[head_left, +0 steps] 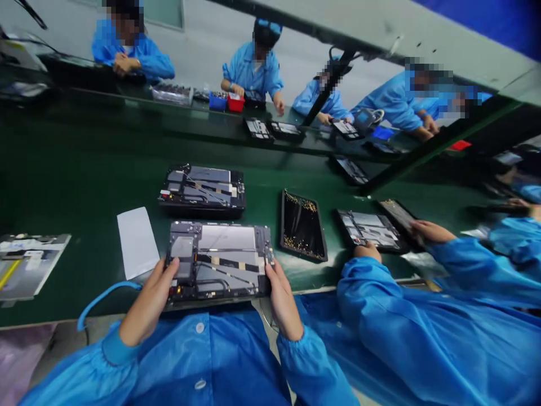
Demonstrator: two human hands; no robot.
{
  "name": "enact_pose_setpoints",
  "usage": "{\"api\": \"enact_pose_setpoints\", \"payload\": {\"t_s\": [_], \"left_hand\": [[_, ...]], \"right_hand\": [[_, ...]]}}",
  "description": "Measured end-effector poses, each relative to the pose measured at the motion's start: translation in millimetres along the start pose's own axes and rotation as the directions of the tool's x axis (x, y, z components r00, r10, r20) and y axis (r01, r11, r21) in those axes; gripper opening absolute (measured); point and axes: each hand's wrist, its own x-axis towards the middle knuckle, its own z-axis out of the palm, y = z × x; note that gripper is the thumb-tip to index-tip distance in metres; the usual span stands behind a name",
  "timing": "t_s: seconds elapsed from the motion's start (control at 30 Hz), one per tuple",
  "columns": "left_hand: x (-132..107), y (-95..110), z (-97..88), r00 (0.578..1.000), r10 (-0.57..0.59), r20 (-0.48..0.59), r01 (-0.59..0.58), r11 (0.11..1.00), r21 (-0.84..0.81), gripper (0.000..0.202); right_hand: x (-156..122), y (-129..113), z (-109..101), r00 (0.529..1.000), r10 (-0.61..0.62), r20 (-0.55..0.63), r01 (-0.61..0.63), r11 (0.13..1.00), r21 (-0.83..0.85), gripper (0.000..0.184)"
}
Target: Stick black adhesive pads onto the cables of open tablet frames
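An opened tablet (226, 254), its battery, cables and boards facing up, is held level at the bench's front edge. My left hand (154, 293) is closed on its left side, thumb on top. On the opposite side my right hand (285, 296) grips the tablet's edge, thumb along the rim. The fingers beneath are hidden. Behind it lies a stack of similar opened tablets (203, 189). A white sheet (137, 242) rests on the bench left of my hands. To the right is a black tray (302, 228) with many small gold-coloured pieces along its ends.
A co-worker's hands (433, 231) at right touch a black tray and another opened tablet (367, 228). A flat silvery panel (31, 265) lies far left on the green bench (93, 186). Slanted dark posts (406, 158) rise at right. Several people in blue sit opposite.
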Motion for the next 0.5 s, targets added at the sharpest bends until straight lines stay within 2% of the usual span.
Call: {"api": "enact_pose_setpoints", "payload": {"t_s": [0.07,0.13,0.2,0.27,0.33,0.4,0.5], "left_hand": [[-8.3,-0.3,-4.5,0.999,-0.023,-0.025,0.023,1.000,-0.014,0.057],[-17.1,7.1,-11.0,0.999,-0.033,-0.039,0.031,0.999,-0.033,0.057],[-20.9,23.6,-17.5,1.000,-0.002,-0.012,0.002,0.998,-0.056,0.059],[-13.0,49.1,-21.5,0.997,0.078,0.013,-0.076,0.994,-0.082,0.061],[10.0,79.4,-21.8,0.981,0.193,0.011,-0.190,0.974,-0.126,0.059],[45.3,108.6,-19.6,0.954,0.301,-0.004,-0.296,0.936,-0.192,0.051],[102.6,140.9,-15.8,0.950,0.311,-0.028,-0.310,0.927,-0.209,0.036]], "right_hand": [[-10.7,6.1,0.4,0.998,0.056,-0.023,-0.055,0.997,0.059,0.067],[-17.6,1.7,-1.7,0.998,0.062,-0.029,-0.059,0.995,0.083,0.065],[-15.3,-14.9,-3.1,1.000,-0.006,-0.012,0.006,0.998,0.070,0.062],[1.0,-42.2,1.8,0.991,-0.130,0.023,0.128,0.990,0.052,0.060],[31.3,-74.4,16.9,0.965,-0.255,0.063,0.249,0.965,0.081,0.057],[70.1,-104.4,41.8,0.941,-0.328,0.086,0.314,0.937,0.151,0.053],[126.4,-134.6,84.5,0.938,-0.335,0.092,0.314,0.931,0.185,0.052]]}}
